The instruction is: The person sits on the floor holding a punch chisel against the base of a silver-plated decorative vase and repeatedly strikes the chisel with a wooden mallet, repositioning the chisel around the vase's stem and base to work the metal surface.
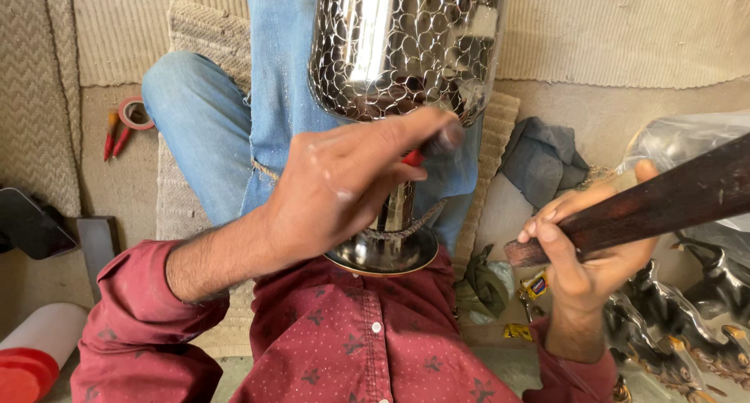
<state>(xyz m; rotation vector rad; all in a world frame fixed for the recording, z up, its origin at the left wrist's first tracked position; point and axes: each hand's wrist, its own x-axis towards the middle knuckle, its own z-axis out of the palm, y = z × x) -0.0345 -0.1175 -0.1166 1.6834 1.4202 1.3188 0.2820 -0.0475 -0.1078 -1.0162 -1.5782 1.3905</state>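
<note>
Woven mats point(625, 28) cover the floor where a person sits cross-legged in blue jeans point(211, 129) and a red shirt point(351, 348).

At nine o'clock, far left, red-handled pliers point(113, 137) lie by a roll of red tape point(137, 114). At seven o'clock sits a white jar with a red lid point(35, 348).

Next comes the left hand point(336, 192). Its fingers are closed around a small tool with a red handle point(414, 158). The tip of the tool is pressed against the side of a shiny metal vase point(398, 51).

The vase is in the middle, at twelve o'clock. It rests on the person's lap, with its round foot point(383, 254) pointing at the belly. Its fat body is covered in little round dents, like fish scales. The dents fill almost all of the part we can see. The thin neck near the foot looks smooth. So the pattern looks mostly done where it shows. The far side is hidden, so I cannot tell about that.

At three o'clock, the right hand point(586, 247) grips a dark wooden handle point(664, 200), fingers wrapped tight. The handle is held up, apart from the vase.

A grey cloth point(543, 157) lies behind it. At four o'clock, small dark animal figures point(680, 333) stand close together.
</note>
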